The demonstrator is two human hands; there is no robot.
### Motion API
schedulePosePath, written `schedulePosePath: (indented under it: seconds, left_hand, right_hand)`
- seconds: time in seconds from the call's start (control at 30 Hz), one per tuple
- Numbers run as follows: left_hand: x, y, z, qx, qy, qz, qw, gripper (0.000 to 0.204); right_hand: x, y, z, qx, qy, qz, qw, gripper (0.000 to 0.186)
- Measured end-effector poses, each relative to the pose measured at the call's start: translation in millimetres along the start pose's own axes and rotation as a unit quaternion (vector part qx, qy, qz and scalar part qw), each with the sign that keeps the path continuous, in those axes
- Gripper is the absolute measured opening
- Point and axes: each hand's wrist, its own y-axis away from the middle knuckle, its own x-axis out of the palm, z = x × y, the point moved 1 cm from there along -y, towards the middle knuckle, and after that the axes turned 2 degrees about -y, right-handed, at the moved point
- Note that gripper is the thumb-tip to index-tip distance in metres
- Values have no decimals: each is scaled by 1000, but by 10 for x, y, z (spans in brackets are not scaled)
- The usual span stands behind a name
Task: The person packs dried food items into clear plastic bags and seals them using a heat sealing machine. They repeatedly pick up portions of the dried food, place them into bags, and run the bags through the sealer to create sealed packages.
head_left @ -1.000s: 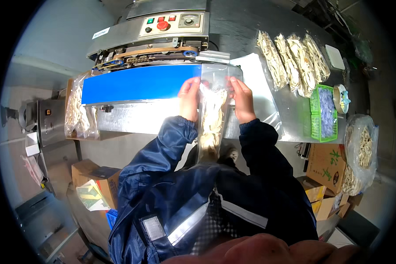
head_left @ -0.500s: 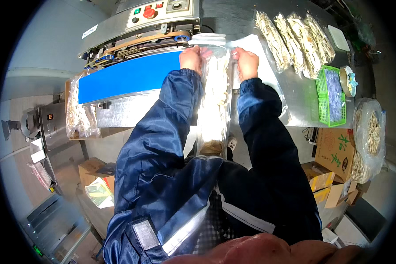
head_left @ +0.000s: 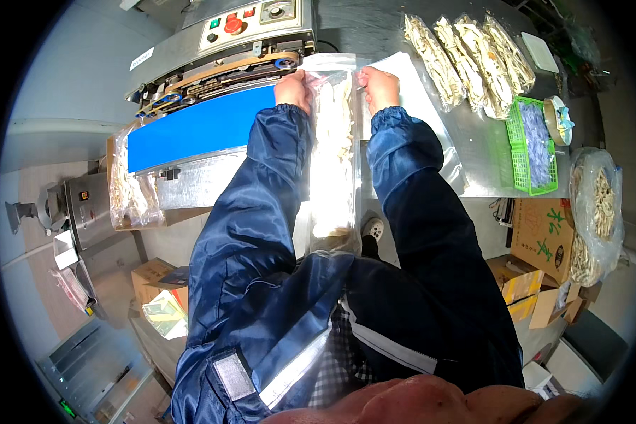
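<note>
Left hand (head_left: 291, 92) and right hand (head_left: 380, 88) grip the bag (head_left: 333, 152) at its far end, fingers pinched closed. The machine (head_left: 222, 54) stands far left.

One held bag (head_left: 333, 141) — four aligned bags (head_left: 483, 67)

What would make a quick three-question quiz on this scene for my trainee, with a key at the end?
1. Count: how many filled bags lie side by side at the far right of the metal table?
2. True or false: the left hand and right hand hold the clear bag by the end nearest the person's body.
3. Choose: what colour is the basket on the table? a) red b) green c) white

Key:
1. Four.
2. False; they hold its far end, close to the machine.
3. b
</note>
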Motion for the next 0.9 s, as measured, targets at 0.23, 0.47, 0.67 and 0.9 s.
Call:
schedulePosePath:
  seconds: [0.23,0.47,0.67,0.9]
  left_hand:
    - [-253,-222,-39,-17,-4,20,1000,19]
    - [-283,42,-285,17,17,-37,999,21]
    - [-535,71,-478,38,-11,-49,998,22]
    - [-781,131,-724,47,-80,-54,994,20]
  right_hand:
    - [147,39,-56,4,-4,4,1000,16]
    - [395,89,-159,-7,-24,31,999,18]
    - [652,153,-249,21,11,34,999,18]
    - [929,260,-356,11,39,45,998,20]
